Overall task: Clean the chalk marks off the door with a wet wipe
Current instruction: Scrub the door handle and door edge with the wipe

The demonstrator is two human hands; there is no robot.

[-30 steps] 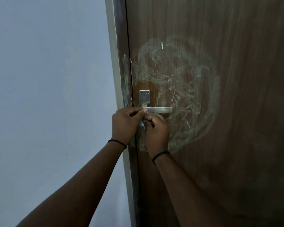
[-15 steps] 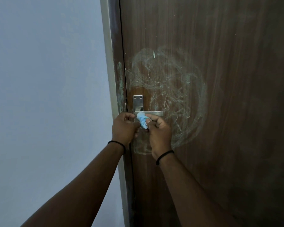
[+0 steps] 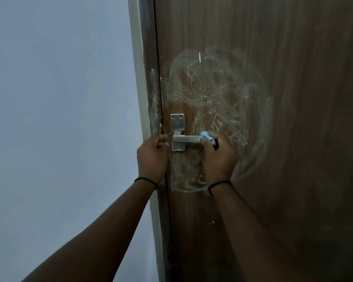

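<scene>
Right now the right hand [image 3: 217, 157] is closed around a bunched blue wet wipe [image 3: 207, 137], which pokes out above the thumb and sits at the free end of the metal lever handle [image 3: 186, 138]. Bunching it like that probably gives a firm pad to press into the wood. The left hand [image 3: 152, 157] is curled at the latch edge of the door [image 3: 293, 139], fingers hooked toward the gap beside the handle plate [image 3: 177, 131]; whether it actually grips the edge I cannot tell, but the hold looks meant to steady the door against the rubbing. It holds no wipe.

Outward from the hands, pale greenish chalk marks [image 3: 222, 94] swirl in a broad smeared ring above, right of and below the handle, so most of the cleaning seems still to do. A chalky streak [image 3: 154, 98] also runs down the door frame [image 3: 149, 68], left of the gap. The handle and its plate stick out in the middle of the smear and will make the wipe work around them. A blue-grey wall [image 3: 59, 119] fills the left.
</scene>
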